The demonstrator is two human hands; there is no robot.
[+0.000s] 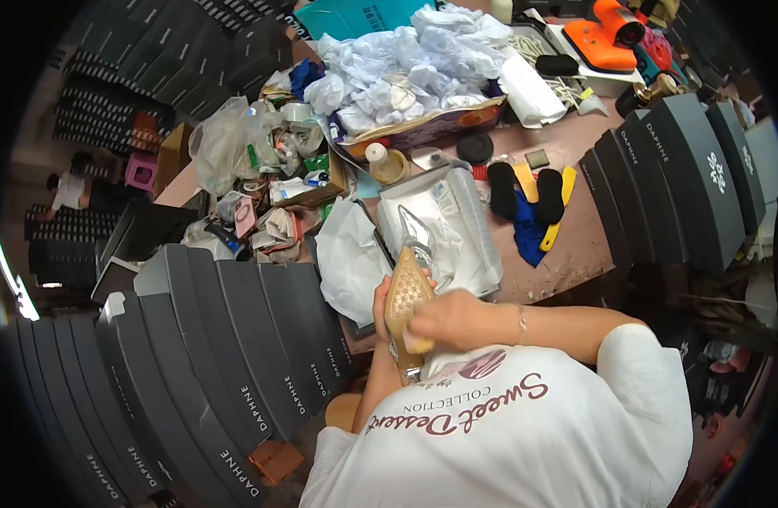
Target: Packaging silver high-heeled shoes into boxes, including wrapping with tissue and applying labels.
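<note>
A pointed-toe shoe [408, 288] is held with its tan, patterned sole turned up and its toe pointing away from me. My left hand [381, 310] wraps round it from the left side and beneath. Over the heel half of the sole, my right hand [455, 321] is closed on a small pale-yellow block [419, 345] pressed against the sole; its exact kind is unclear. Just beyond, a silver pointed shoe [417, 227] lies on white paper in an open shoebox [487, 254]. White tissue paper [348, 258] spreads at the box's left.
Dark shoeboxes stand in rows at left [204, 339] and right [673, 182]. Behind lies a carton heaped with crumpled white paper [406, 63]. A bottle of yellowish liquid [386, 165], black-padded brushes [548, 196], a blue cloth [529, 237] and an orange tool [607, 38] share the table.
</note>
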